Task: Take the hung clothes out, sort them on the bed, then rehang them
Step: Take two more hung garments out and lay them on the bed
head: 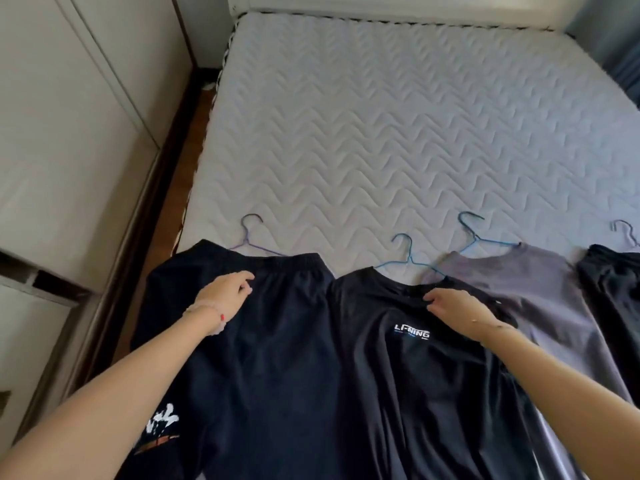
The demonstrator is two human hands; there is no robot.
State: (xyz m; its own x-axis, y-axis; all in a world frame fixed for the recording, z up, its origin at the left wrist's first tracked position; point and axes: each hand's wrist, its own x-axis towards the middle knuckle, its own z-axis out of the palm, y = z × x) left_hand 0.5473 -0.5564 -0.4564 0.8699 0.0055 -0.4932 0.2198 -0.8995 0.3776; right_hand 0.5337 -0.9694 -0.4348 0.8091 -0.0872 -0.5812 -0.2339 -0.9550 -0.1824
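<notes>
Left hand [225, 294] rests on the navy shorts [277, 341] just under the waistband, fingers curled. Can't tell if it's actually gripping the cloth. Right hand [457, 311] has its fingertips bunched, pinching the black tee [415, 375] just below the collar. Count: four garments in a row along the near edge of the bed [381, 116], the others being a grey tee [519, 289] and a dark piece [613, 289] at the right edge. Four hangers: one purple hanger [249, 237], two blue, one pale.
</notes>
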